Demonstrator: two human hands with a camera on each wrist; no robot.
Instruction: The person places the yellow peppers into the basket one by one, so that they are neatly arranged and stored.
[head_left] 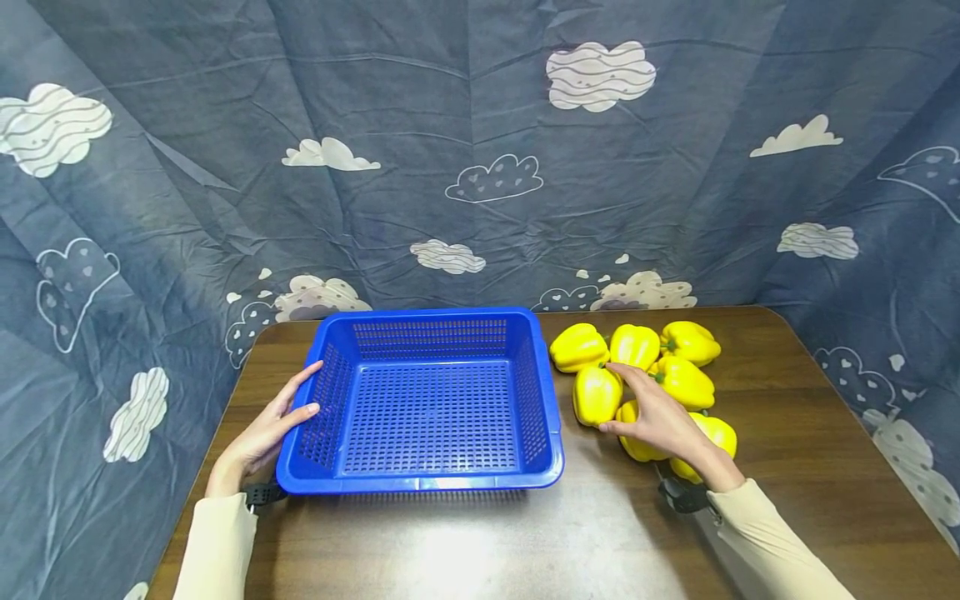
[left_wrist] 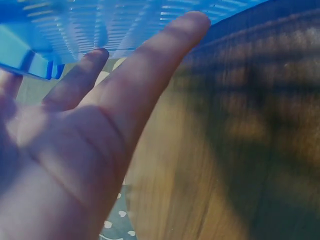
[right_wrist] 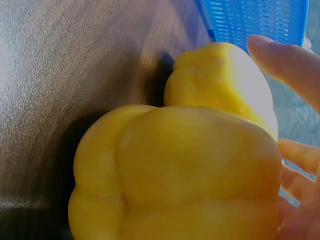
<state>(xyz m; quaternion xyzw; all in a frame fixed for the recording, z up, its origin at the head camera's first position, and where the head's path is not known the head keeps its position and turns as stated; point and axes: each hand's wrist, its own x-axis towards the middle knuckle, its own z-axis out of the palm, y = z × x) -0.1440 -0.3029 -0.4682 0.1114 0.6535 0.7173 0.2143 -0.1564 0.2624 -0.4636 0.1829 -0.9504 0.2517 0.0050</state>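
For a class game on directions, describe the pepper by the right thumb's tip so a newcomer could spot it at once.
Find the big blue basket on the table, then look just right of it to the yellow peppers. The wanted pepper lies in front of the back-left pepper. Unlike its neighbours, it sits between the thumb and fingers of the right hand.

Grey-blue curtain point(head_left: 405, 92) right across the top and down both sides, creases everywhere, white clouds point(head_left: 600, 77) dotted all over it, brown table point(head_left: 802, 450) holding the lower middle, and there, glare point(head_left: 453, 554) blazing at bottom centre
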